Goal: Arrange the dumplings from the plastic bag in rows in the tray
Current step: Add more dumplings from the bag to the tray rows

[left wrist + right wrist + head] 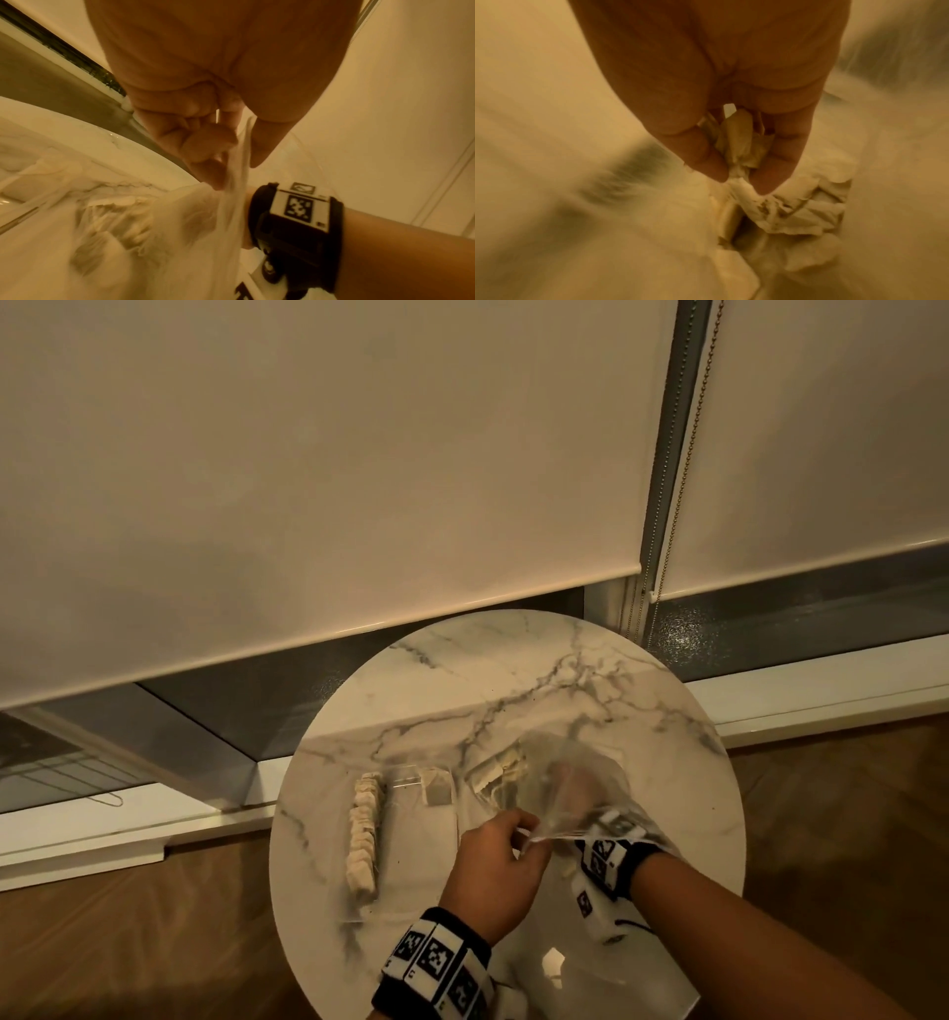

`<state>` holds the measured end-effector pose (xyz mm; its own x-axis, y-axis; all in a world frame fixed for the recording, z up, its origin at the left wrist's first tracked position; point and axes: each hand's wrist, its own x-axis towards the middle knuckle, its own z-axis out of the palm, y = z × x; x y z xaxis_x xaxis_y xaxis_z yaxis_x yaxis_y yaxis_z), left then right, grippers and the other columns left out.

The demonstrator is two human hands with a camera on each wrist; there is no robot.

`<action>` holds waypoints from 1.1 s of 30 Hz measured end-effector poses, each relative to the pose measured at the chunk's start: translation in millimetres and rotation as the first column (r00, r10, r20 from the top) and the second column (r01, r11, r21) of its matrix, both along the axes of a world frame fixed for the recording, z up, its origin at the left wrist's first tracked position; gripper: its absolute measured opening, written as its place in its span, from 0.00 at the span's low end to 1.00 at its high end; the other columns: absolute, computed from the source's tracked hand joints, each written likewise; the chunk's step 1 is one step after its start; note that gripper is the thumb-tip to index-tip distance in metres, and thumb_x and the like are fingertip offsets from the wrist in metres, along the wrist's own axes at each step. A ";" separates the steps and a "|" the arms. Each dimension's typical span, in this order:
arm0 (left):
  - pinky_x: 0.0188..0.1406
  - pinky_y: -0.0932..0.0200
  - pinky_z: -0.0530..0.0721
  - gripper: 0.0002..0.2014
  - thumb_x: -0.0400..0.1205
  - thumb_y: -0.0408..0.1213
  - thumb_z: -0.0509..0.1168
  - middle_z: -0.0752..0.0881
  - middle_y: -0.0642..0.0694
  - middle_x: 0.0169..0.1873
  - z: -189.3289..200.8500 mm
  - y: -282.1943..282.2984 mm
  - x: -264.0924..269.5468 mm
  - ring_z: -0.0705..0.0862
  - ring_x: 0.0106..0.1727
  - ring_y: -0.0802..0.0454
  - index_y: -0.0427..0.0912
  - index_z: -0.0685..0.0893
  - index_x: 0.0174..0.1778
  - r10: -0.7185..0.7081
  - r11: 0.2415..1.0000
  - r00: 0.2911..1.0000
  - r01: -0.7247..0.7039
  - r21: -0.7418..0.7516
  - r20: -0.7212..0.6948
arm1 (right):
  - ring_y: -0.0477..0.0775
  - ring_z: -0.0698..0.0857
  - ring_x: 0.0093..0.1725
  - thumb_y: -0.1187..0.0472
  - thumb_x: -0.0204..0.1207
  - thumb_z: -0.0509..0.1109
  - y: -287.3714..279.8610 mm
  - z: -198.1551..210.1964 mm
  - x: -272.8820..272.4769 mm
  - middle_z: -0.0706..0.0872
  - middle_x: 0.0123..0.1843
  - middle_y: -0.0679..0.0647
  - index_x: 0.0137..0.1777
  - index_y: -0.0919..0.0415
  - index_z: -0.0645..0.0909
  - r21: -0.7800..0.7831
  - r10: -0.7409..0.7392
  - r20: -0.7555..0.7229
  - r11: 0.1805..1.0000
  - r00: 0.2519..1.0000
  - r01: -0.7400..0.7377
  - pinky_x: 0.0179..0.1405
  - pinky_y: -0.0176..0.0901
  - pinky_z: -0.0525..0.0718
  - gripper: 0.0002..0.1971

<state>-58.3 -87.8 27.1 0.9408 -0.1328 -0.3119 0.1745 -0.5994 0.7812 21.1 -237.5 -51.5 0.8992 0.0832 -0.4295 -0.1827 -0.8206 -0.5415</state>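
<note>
The left hand (493, 870) pinches the open rim of the clear plastic bag (565, 788) between thumb and curled fingers, as the left wrist view shows, with the film stretched taut from the grip. The right hand (580, 783) is pushed inside the bag up to its wrist band, and the right wrist view shows its thumb and fingers (703, 156) closed on a pale dumpling (739, 140), just above a heap of further dumplings (795, 205) lying in the bottom of the bag. The bag sits on the round marble table (513, 670), right of its middle, its closed end pointing toward the far edge. Just left of it lies the clear tray (411, 845), hard to make out against the marble. One row of dumplings (365, 834) runs along the tray's left side from far to near, packed touching one another, and a single dumpling (436, 788) stands at the tray's far end, to the right of that row.
</note>
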 end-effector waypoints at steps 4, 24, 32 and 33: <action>0.24 0.57 0.84 0.03 0.83 0.42 0.69 0.90 0.44 0.36 9.8 -7.8 2.8 0.90 0.32 0.48 0.53 0.83 0.50 0.076 0.981 0.994 -0.088 -0.172 -0.074 | 0.62 0.75 0.76 0.60 0.83 0.66 4.4 2.1 -17.6 0.76 0.76 0.61 0.76 0.64 0.73 -0.016 0.093 0.043 0.996 0.995 -0.092 0.73 0.47 0.70 0.22; 0.45 0.46 0.84 0.15 0.74 0.44 0.78 0.85 0.47 0.36 -10.2 -9.2 31.3 0.84 0.42 0.48 0.50 0.78 0.31 0.119 0.912 0.993 -0.103 -0.397 0.014 | 0.63 0.93 0.44 0.64 0.73 0.80 -67.3 150.6 -87.1 0.92 0.45 0.63 0.53 0.62 0.88 0.646 -0.092 -0.121 0.749 0.988 0.149 0.43 0.58 0.90 0.10; 0.58 0.46 0.87 0.27 0.87 0.58 0.53 0.91 0.42 0.54 -1.9 -4.8 19.7 0.90 0.56 0.46 0.39 0.86 0.61 0.080 0.839 0.955 -0.218 -0.498 -0.284 | 0.67 0.92 0.48 0.68 0.72 0.77 -60.5 209.6 -72.2 0.92 0.49 0.64 0.57 0.68 0.86 0.790 -0.084 -0.054 0.606 0.995 0.094 0.44 0.51 0.92 0.13; 0.59 0.43 0.86 0.29 0.85 0.60 0.54 0.91 0.40 0.55 -2.4 -2.7 19.0 0.89 0.57 0.44 0.39 0.86 0.62 0.095 0.819 0.939 -0.263 -0.510 -0.332 | 0.67 0.92 0.48 0.67 0.72 0.77 -57.7 215.3 -69.6 0.92 0.49 0.65 0.58 0.69 0.86 0.800 -0.084 -0.049 0.594 0.995 0.089 0.44 0.50 0.92 0.14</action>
